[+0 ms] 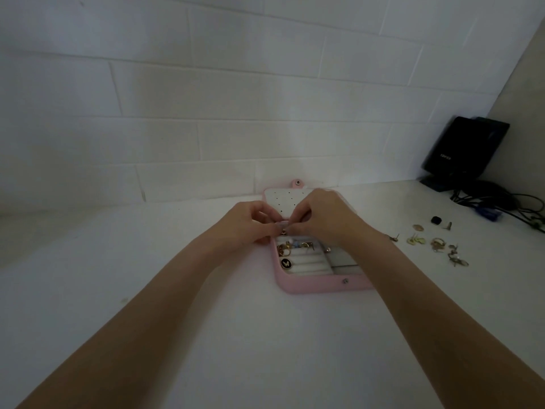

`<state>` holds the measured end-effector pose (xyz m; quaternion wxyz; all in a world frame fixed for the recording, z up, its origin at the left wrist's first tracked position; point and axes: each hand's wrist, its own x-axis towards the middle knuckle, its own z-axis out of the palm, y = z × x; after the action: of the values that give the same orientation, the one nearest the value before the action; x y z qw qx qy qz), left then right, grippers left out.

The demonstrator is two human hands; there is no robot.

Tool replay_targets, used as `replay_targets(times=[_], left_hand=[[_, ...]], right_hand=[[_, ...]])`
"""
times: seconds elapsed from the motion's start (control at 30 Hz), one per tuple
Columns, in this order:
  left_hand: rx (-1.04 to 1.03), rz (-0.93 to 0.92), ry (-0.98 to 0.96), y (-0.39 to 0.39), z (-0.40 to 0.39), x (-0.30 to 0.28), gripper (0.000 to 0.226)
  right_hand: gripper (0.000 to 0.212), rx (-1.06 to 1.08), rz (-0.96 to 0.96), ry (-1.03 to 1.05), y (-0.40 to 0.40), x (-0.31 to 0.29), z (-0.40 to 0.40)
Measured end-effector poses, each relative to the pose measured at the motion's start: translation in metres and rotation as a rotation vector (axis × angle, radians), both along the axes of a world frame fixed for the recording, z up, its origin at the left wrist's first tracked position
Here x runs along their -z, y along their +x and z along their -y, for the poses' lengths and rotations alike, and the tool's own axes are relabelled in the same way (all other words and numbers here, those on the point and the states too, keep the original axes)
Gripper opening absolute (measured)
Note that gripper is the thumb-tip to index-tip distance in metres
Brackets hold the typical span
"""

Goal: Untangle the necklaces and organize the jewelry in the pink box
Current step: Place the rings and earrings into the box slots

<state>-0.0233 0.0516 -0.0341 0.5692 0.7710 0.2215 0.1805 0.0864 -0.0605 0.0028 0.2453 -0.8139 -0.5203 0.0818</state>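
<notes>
The pink box (312, 286) lies open on the white table, its white dotted lid panel (283, 199) leaning toward the wall. My left hand (247, 222) and my right hand (324, 216) meet above the box's far edge, fingertips pinching a small gold piece of jewelry (283, 231) between them. Inside the box lie gold rings (284, 249), a blue piece and a black round charm (286, 263) on the white ring rolls. What exactly the small piece is cannot be made out.
Loose earrings and rings (436, 245) are scattered on the table to the right of the box. A black speaker (463, 149) with cables (501, 202) stands in the far right corner. A white brick wall runs behind the box.
</notes>
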Motion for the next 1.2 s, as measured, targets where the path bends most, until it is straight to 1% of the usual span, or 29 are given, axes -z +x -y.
replay_targets(times=[0.17,0.3,0.33,0.43,0.47,0.53,0.6,0.67,0.83,1.1,1.2], left_hand=[[0.008,0.002,-0.052,0.001,-0.001,0.001,0.007],[-0.001,0.004,-0.033,0.001,0.000,0.001,0.010],[-0.007,0.003,-0.026,0.001,0.001,0.001,0.012],[-0.005,-0.001,-0.039,0.002,0.001,0.001,0.014],[-0.001,-0.002,-0.041,0.002,0.001,0.001,0.014],[0.006,-0.003,-0.036,0.002,0.001,0.001,0.013],[0.013,0.003,-0.042,0.002,0.001,0.001,0.012],[0.010,0.007,-0.052,0.003,0.001,0.001,0.010],[-0.019,-0.034,-0.082,0.004,-0.001,-0.001,0.005],[-0.016,-0.052,-0.101,0.005,-0.002,0.000,0.007],[-0.016,-0.046,-0.121,0.005,-0.001,-0.001,0.008]], right_hand=[[0.008,-0.010,0.015,0.022,-0.005,0.001,0.000],[0.011,-0.019,-0.116,0.064,0.003,0.001,0.003],[0.013,-0.023,-0.194,0.093,0.006,0.001,0.006],[0.016,-0.047,-0.598,0.213,0.011,0.000,0.015],[0.015,-0.048,-0.696,0.238,0.010,0.001,0.017],[0.015,-0.049,-0.798,0.264,0.009,0.003,0.019],[0.016,-0.047,-0.861,0.274,0.008,0.004,0.019],[0.014,-0.039,-0.858,0.266,0.009,0.004,0.019],[0.011,0.011,-0.720,0.195,0.012,0.002,0.018],[0.008,0.055,-0.586,0.045,0.009,-0.005,0.007],[0.008,0.081,-0.480,-0.019,0.005,-0.005,0.003]])
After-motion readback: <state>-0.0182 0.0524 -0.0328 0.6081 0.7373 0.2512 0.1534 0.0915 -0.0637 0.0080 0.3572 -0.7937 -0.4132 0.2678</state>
